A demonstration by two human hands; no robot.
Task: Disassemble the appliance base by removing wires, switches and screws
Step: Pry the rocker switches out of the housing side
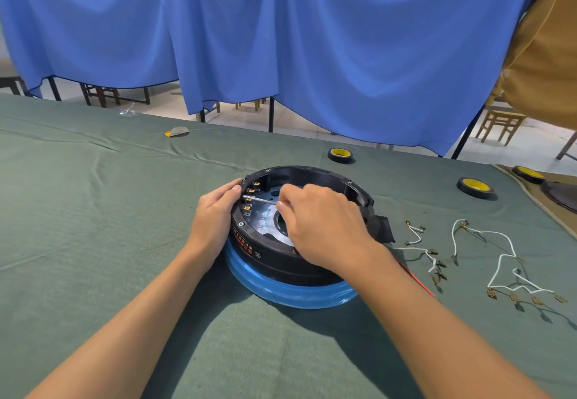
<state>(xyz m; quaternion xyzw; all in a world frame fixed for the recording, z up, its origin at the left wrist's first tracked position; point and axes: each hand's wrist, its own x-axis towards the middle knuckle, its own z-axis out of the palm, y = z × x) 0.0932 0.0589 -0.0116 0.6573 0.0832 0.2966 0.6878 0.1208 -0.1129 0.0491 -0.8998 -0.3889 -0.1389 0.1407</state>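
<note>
Detaching a wire is the step in hand: the appliance base (274,266), black with a blue lower ring, sits open side up at the centre of the green table cloth (93,211). The left hand (215,211) braces its left rim, fingers laid nearly straight against the plastic and gripping nothing. The right hand (321,223) reaches into the well, thumb and forefinger pinched on what appears to be a white lead (260,200), though a slim tool shaft cannot be ruled out. Its far end meets the row of brass terminals (256,184) on the inner left wall, about five in number. The next move likely calls for a straight pull along the tab while the left hand resists. To the right lie three removed wire harnesses (433,255), one red wire (418,280), and three tape rolls (474,186) beyond.
</note>
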